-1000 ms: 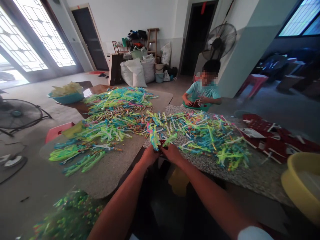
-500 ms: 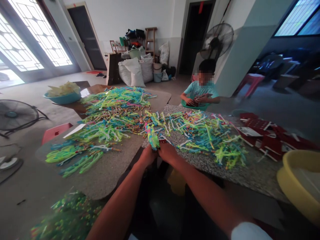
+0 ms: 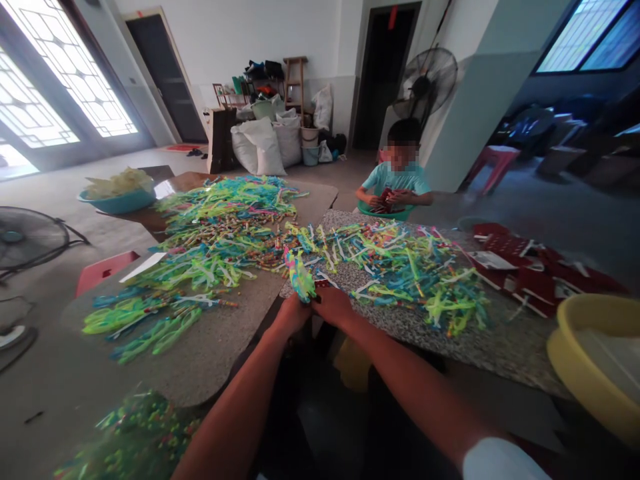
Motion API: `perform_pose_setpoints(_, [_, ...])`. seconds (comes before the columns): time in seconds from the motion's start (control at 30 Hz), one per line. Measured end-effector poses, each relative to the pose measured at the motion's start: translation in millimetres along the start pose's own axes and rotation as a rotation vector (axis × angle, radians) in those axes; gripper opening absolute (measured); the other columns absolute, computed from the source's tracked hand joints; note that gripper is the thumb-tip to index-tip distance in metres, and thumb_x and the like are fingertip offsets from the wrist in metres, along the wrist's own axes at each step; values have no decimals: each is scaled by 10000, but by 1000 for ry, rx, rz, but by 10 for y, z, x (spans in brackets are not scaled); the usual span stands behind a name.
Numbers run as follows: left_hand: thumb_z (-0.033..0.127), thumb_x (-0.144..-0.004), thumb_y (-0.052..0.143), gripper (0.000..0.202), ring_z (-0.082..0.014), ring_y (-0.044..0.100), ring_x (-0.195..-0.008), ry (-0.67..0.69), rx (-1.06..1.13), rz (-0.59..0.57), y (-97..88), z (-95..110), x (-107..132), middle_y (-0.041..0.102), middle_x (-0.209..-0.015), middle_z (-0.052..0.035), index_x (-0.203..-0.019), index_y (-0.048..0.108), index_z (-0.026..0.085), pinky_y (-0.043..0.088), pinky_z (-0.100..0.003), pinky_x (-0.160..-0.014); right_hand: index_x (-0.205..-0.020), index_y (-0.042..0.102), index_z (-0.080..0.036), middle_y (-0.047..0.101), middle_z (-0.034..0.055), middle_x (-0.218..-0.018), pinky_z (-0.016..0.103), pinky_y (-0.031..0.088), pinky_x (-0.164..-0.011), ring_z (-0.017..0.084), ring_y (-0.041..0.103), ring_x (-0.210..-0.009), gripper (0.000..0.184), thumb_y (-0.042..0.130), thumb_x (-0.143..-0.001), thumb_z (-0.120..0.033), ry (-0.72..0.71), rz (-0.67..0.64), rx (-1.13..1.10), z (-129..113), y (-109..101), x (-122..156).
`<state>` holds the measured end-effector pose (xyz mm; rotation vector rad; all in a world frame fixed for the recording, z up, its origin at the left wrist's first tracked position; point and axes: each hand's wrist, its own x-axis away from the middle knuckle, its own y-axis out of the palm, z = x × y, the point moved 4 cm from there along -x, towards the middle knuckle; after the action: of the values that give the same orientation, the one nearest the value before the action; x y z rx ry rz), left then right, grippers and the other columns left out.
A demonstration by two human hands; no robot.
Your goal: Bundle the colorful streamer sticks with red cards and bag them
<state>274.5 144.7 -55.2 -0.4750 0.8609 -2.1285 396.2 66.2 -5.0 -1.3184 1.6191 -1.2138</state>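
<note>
Grey Surfaces point(image 3: 215, 357) Heaped w/ Bright Strands point(image 3: 400, 267)

Two surfaces, L & R, meet at center, strewn w/ green, blue & white strands. Across the R one, a co-worker point(image 3: 400, 177) in a pale-blue top handles dark red items point(image 3: 393, 199). A yellow basin point(image 3: 575, 360) shows at far R, nr. a pile of flat red pieces point(image 3: 537, 287). At center, the L hand point(image 3: 293, 313) appears to have its fingers clenched round the base of a green-blue-pink bundle point(image 3: 300, 277), which stands up, tilted L, by the surfaces' near edges. The R hand point(image 3: 334, 308) is just beside it, back to camera; cannot tell whether its fingers grip. A small red patch point(image 3: 321, 283) shows above that hand. By its looks, the bundle is prob. light, soft & floppy, poss. slippery, hard to break but easy to tangle; best hold: gathered base, loose ends free.
</note>
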Motion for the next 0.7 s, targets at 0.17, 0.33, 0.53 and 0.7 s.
perform_pose_setpoints(0.17, [226,-777,700,401,-316,705,-1099,-7,2,20,9,-1,11,767,-1121,-108,-1176,705,188,569,-388,-942,-1141,729,-194,763,124,-1108,323,483,-809,285,709,-1049,306,558,-962,-374,-32,-33,5,-20,-54,-34])
perform_pose_setpoints(0.33, [262,-789,701,361,-299,725,-1005,-29,10,9,22,0,23,776,-1048,-102,-1143,699,189,577,-373,-877,-1178,681,-173,732,140,-1155,341,491,-812,281,696,-1021,287,553,-981,-337,-42,80,6,-69,-128,42])
perform_pose_setpoints(0.53, [302,-798,713,412,-322,717,-1058,-19,-10,8,12,23,22,772,-1080,-121,-1190,681,181,569,-382,-880,-1203,649,-190,665,123,-1237,316,506,-900,231,634,-1118,241,479,-1050,-265,-187,308,-99,-50,5,193])
perform_pose_setpoints(0.7, [317,-830,681,395,-335,720,-1052,-4,-43,-1,10,32,26,763,-1109,-142,-1201,688,182,566,-402,-876,-1172,649,-192,657,107,-1174,328,493,-976,220,608,-1132,200,530,-1012,-186,-281,391,-185,17,108,191])
